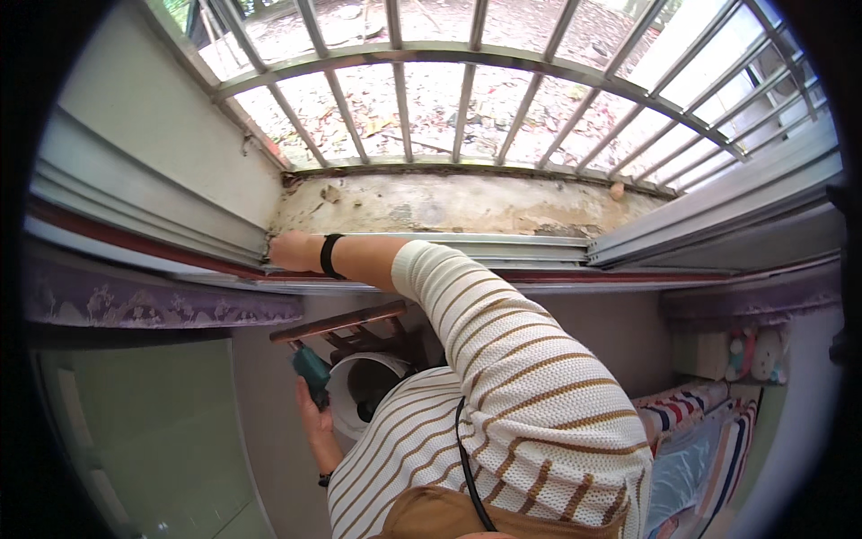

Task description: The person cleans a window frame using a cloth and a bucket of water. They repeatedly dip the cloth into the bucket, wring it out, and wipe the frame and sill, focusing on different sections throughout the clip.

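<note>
My right hand, with a black band at its wrist, reaches across to the left end of the metal window track. It touches or nearly touches the corner where the track meets the side frame. Its fingers are bunched and partly hidden, so whether they hold something cannot be seen. Lower down, my left hand holds a dark green object, whose kind is unclear. That object is beside a white bucket with a dark inside, below a brown wooden stool.
Metal security bars stand beyond a stained outer sill with bits of debris. A sliding window frame is at the right. Purple curtains hang on both sides. Striped fabric and soft toys lie at the right.
</note>
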`<action>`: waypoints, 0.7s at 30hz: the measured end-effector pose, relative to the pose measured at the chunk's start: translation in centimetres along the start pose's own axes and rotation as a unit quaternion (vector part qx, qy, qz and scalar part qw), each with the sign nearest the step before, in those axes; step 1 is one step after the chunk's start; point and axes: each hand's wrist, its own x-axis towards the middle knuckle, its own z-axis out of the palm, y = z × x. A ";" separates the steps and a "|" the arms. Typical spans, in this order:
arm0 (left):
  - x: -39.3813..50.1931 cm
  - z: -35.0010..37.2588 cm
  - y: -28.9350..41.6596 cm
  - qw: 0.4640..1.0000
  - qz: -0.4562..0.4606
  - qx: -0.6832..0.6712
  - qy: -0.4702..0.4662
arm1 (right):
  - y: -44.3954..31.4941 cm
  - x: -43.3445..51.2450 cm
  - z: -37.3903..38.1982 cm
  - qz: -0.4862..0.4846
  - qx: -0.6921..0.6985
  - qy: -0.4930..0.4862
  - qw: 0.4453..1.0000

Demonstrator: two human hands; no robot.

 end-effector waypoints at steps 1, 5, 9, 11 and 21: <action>0.1 0.4 0.4 1.000 0.004 -0.004 -0.005 | 0.5 -0.4 -1.7 0.005 0.002 -0.052 0.999; -0.5 1.0 1.5 1.000 0.020 -0.004 -0.011 | 9.8 -6.7 -10.2 0.113 0.621 0.004 0.776; -0.9 1.8 1.7 1.000 -0.007 0.010 0.025 | 14.8 -16.8 -15.3 0.279 -0.105 -0.021 0.954; -1.2 2.2 1.4 0.998 -0.022 0.028 0.057 | 12.7 -18.4 -16.6 0.248 -0.003 0.019 0.968; -2.5 -3.5 -1.1 0.993 0.037 0.019 0.107 | -12.2 -15.5 -5.1 0.119 0.583 -0.147 0.790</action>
